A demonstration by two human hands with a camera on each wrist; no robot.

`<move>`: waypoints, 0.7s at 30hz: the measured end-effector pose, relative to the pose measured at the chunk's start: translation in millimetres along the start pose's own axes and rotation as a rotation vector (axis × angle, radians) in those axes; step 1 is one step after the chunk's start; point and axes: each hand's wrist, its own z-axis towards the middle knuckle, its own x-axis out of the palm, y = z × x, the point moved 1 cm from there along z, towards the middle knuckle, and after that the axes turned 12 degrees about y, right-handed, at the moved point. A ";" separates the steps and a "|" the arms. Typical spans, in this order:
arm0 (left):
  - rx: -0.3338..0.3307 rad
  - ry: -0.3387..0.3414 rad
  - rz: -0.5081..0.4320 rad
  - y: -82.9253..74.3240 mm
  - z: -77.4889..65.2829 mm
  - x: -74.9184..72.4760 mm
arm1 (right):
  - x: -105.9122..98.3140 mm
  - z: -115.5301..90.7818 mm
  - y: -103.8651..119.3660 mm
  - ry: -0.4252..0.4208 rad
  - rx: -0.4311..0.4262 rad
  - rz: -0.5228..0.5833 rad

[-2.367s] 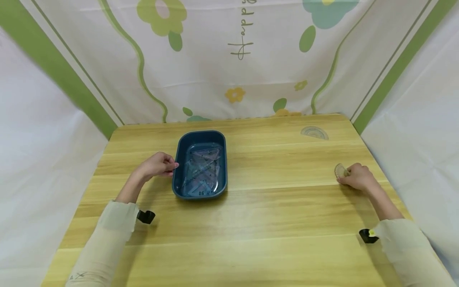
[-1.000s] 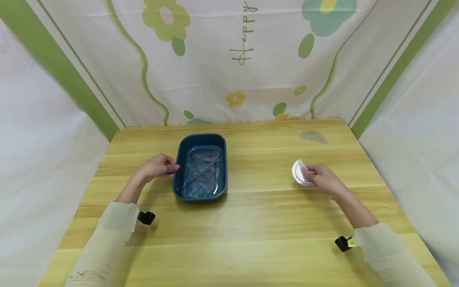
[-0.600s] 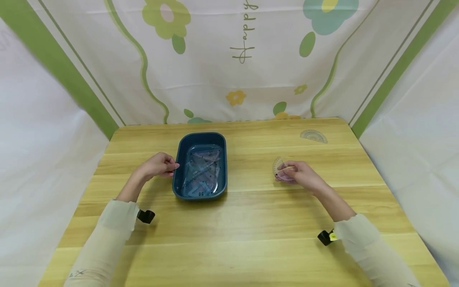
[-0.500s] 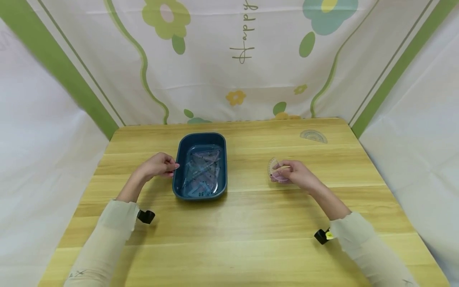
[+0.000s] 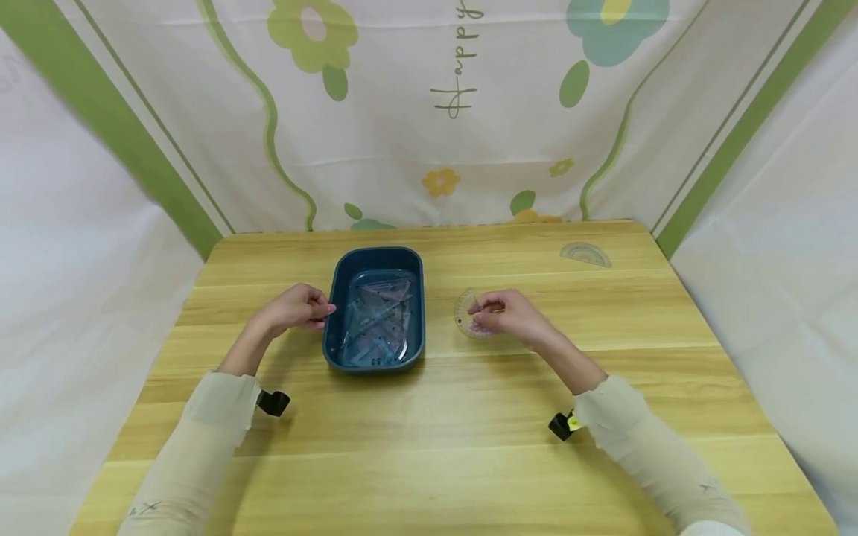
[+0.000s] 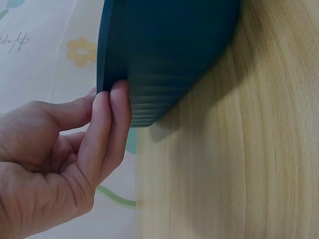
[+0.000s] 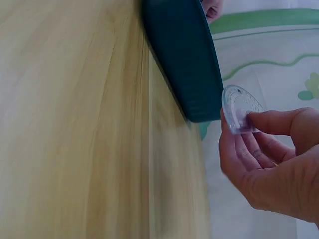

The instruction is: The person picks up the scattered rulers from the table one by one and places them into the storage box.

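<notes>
A dark blue plastic bin (image 5: 418, 350) stands left of the table's middle, holding several clear set squares (image 5: 378, 320). My left hand (image 5: 295, 307) pinches the bin's left rim between thumb and fingers, as the left wrist view also shows. Just right of the bin, my right hand (image 5: 512, 316) holds a clear protractor (image 5: 464, 316) above the table. In the right wrist view the thumb presses on the protractor (image 7: 239, 107) and the fingers support it from behind. Another clear protractor (image 5: 586, 254) lies flat near the back right.
The wooden table (image 5: 436, 447) has its back edge against a white curtain (image 5: 389, 149) printed with flowers. White curtains hang on both sides too. A small black wrist camera (image 5: 273, 403) sits on the left forearm, another camera (image 5: 560, 426) on the right.
My right hand has carried the protractor leftward across the table from the right side to near the bin. The left hand and the bin have stayed where they were.
</notes>
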 end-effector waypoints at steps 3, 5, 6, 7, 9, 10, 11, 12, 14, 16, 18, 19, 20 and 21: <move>-0.003 -0.002 -0.001 0.1 0.8 -0.5 | 6.1 9.9 6.6 0.004 0.000 0.043; -0.005 -0.005 0.000 0.0 1.0 -0.6 | 10.3 17.0 11.6 0.014 -0.004 0.080; -0.005 -0.005 -0.001 0.4 1.3 -0.8 | 12.5 20.6 14.0 0.021 -0.008 0.089; -0.005 -0.006 -0.001 0.6 1.4 -0.9 | 15.0 24.0 16.8 0.026 -0.013 0.093; -0.005 -0.006 0.002 0.8 1.4 -1.0 | 20.2 30.6 22.5 0.034 -0.020 0.098; -0.004 -0.006 0.005 0.8 1.3 -1.1 | 22.9 33.6 25.2 0.037 -0.025 0.091; -0.005 -0.007 0.004 1.0 1.3 -1.0 | 25.6 36.9 27.8 0.038 -0.029 0.087; -0.006 -0.007 0.004 1.2 1.2 -0.9 | 28.3 40.1 30.3 0.038 -0.033 0.080; -0.007 -0.007 0.002 0.7 0.9 -0.3 | 33.3 46.3 34.6 0.035 -0.036 0.072; -0.007 -0.004 0.002 0.5 0.8 0.2 | 37.9 52.2 38.2 0.031 -0.040 0.057; -0.006 -0.004 0.004 0.2 1.0 0.6 | 42.1 57.4 41.2 0.028 -0.049 0.036; -0.004 -0.003 0.005 0.0 1.2 0.7 | 44.0 59.6 42.6 0.027 -0.053 0.029; -0.002 -0.003 0.008 -0.1 1.4 0.6 | 45.9 61.3 44.0 0.026 -0.058 0.018; 0.000 -0.004 0.010 -0.4 1.7 0.5 | 47.6 63.0 45.3 0.026 -0.064 0.001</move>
